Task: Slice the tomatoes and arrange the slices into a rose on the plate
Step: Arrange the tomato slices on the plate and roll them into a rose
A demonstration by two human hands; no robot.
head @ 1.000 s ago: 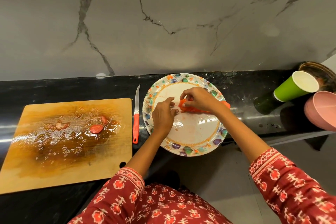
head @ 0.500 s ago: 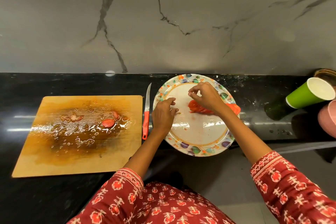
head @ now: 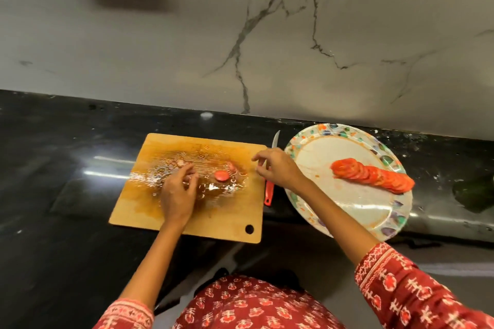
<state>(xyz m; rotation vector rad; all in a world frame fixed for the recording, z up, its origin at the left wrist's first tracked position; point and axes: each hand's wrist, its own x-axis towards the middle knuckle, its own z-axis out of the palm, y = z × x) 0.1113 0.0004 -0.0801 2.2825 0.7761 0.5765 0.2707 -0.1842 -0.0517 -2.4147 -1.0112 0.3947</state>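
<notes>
A row of overlapping tomato slices (head: pixel 374 175) lies across the patterned plate (head: pixel 355 222) at the right. Left of it is the wet wooden cutting board (head: pixel 227 216), with a round tomato end piece (head: pixel 222 175) and small pale scraps (head: pixel 181 162) on it. My left hand (head: pixel 177 195) hovers over the board with bent fingers, its fingertips at the scraps, and I see nothing held in it. My right hand (head: pixel 278 171) is between board and plate, above the knife, loosely curled and holding nothing.
A red-handled knife (head: pixel 268 195) lies on the black counter (head: pixel 66 168) in the gap between board and plate, partly under my right hand. The plate's near edge overhangs the counter front. A dark green shape (head: pixel 475 192) shows at the right edge. The marble wall rises behind.
Both hands left the plate and moved left: the left hand onto the cutting board, the right hand to the knife gap. The slice row stays on the plate. The view swung left.
</notes>
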